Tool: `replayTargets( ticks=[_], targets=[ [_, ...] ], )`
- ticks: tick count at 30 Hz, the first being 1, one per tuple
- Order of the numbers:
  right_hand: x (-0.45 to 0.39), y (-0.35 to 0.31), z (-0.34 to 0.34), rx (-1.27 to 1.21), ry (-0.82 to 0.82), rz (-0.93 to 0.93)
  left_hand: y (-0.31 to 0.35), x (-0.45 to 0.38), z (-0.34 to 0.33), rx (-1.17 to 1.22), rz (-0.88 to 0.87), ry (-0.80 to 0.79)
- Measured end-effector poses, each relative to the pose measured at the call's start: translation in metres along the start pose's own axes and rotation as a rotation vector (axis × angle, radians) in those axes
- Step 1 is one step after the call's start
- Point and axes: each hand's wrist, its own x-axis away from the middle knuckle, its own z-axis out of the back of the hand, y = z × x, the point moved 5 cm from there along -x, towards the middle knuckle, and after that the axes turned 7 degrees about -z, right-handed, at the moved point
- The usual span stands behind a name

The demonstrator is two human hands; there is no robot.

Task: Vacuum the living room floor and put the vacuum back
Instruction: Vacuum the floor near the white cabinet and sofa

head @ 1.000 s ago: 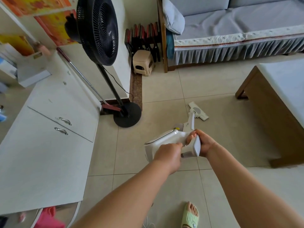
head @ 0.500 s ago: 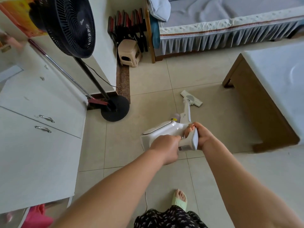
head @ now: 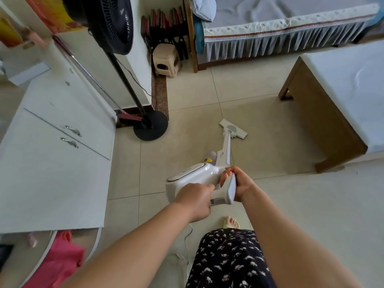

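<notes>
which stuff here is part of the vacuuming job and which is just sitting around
In the job: vacuum, its floor head, left hand, right hand, tiled floor.
Just there: standing fan, plastic stool, sofa, low table, white cabinet.

The beige tiled floor carries the flat white vacuum head, the round black fan base, a beige plastic stool, the wooden-framed low table and a thin white cable.
</notes>
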Motion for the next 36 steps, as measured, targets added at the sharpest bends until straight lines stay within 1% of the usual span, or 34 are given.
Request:
replayTargets(
  ticks=[4, 9, 16, 18, 23, 26, 31, 36],
  targets=[
    [-0.001, 0.056, 0.026, 0.047, -0.003, -0.009, 0.003, 0.057, -0.028, -0.010, 0.008, -0.011],
    [0.003, 0.115, 0.060, 0.040, -0.016, -0.012, 0.015, 0.118, -0.056, -0.016, 0.015, -0.021],
    [0.024, 0.171, 0.095, 0.051, 0.015, -0.049, 0.038, 0.178, -0.093, 0.010, 0.050, 0.013],
    [0.028, 0.180, 0.104, 0.069, 0.015, -0.052, 0.044, 0.187, -0.102, 0.009, 0.063, 0.029],
    [0.048, 0.195, 0.143, 0.106, 0.038, -0.055, 0.082, 0.209, -0.130, 0.002, 0.104, 0.035],
    [0.065, 0.195, 0.171, 0.125, 0.046, -0.048, 0.115, 0.215, -0.147, 0.009, 0.129, 0.050],
    [0.101, 0.191, 0.228, 0.130, 0.031, -0.032, 0.183, 0.225, -0.180, 0.020, 0.151, 0.025],
    [0.126, 0.209, 0.261, 0.149, 0.006, -0.072, 0.221, 0.248, -0.200, -0.002, 0.176, 0.030]
  ],
)
